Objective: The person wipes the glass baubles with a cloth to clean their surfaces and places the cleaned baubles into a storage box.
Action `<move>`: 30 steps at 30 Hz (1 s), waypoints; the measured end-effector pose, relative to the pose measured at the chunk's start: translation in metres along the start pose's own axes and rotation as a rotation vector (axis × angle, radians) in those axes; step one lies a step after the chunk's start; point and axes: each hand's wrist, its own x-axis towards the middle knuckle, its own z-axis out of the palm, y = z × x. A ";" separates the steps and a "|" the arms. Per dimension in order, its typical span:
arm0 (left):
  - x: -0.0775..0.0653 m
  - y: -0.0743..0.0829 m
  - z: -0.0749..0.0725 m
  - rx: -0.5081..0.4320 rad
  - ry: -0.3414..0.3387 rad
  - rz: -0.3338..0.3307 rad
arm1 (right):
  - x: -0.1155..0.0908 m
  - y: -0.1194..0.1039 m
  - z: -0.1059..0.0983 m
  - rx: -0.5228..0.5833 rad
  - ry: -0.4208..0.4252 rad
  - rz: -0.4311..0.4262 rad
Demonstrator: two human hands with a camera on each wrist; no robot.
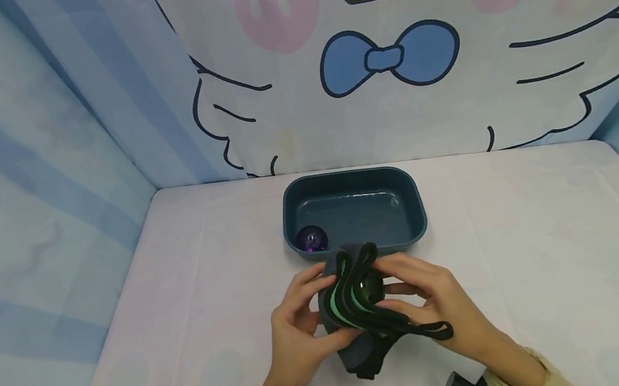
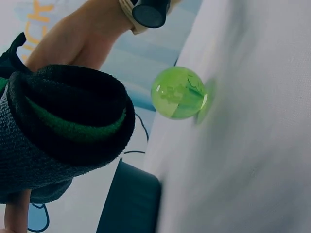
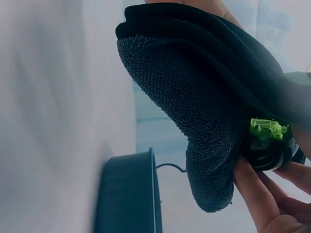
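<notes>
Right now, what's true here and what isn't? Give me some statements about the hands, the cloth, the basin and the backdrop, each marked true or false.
1. The purple ball lies inside the teal basin. True.
2. The basin is upside down. False: it stands upright, open side up.
3. The left-hand grip holds the dark cloth. True.
4. The cloth is plain red. False: it is grey and black with green stripes.
5. The right-hand grip holds a dark green ball. True.
6. The bow tie on the backdrop is yellow. False: it is blue.
</notes>
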 end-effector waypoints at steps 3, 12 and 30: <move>0.000 0.002 0.001 -0.007 0.012 -0.035 | 0.000 0.000 0.000 0.007 0.012 -0.028; 0.000 0.001 -0.001 -0.011 0.028 -0.030 | 0.000 -0.001 0.001 -0.019 0.039 -0.038; -0.009 -0.001 -0.017 0.008 0.126 -0.120 | 0.015 0.000 -0.015 -0.100 0.092 0.034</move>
